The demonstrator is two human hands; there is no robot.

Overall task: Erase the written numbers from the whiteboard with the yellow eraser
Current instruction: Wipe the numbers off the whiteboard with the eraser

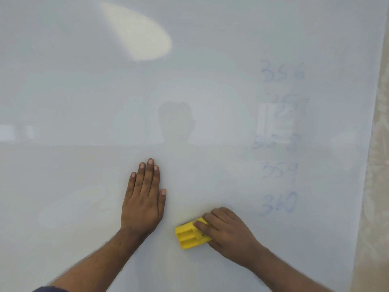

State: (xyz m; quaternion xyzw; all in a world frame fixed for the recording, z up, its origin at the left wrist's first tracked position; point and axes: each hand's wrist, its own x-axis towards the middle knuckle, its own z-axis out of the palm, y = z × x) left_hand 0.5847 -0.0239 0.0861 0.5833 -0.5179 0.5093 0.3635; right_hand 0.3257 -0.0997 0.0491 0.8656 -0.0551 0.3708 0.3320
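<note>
The whiteboard (84, 102) fills the view. A column of faint blue numbers (281, 140) runs down its right side, from 356 at the top to 360 (280, 204) at the bottom; the middle ones look smeared. My right hand (227, 230) presses the yellow eraser (188, 236) against the board, left of and below the 360. My left hand (144, 199) lies flat on the board with fingers together, a little left of the eraser, holding nothing.
The board's right edge (366, 165) meets a pale patterned wall (376, 186). A bright light reflection (136, 32) shows at the upper middle of the board.
</note>
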